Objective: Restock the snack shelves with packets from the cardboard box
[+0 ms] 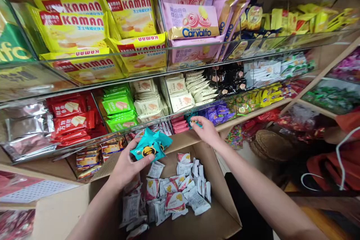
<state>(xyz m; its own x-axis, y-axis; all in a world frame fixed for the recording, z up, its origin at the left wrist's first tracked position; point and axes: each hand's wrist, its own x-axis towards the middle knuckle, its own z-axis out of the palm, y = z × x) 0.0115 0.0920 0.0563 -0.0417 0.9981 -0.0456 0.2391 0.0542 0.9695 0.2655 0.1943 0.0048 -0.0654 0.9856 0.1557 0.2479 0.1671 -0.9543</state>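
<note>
My left hand [129, 165] is closed round a few teal snack packets [150, 146] with a black and yellow print, above the open cardboard box [222, 183]. Reaching over the box's far side, my right hand [204, 130] is at the lowest shelf compartments, its fingers pinched on a small teal packet [194, 120]. That packet is partly hidden by the fingers. Inside the box lie many small white and red snack packets [176, 201], loosely heaped. Pink packets [179, 123] sit in the compartment just left of my right hand, with purple packets [218, 113] to its right.
Glass-fronted shelves hold yellow wafer packs [75, 28], pink cookie packs [191, 20], red packs [71, 120] and green packs [119, 105]. A box flap [60, 210] sticks out at the lower left. An orange bag [329, 165] with a white cord hangs at the right.
</note>
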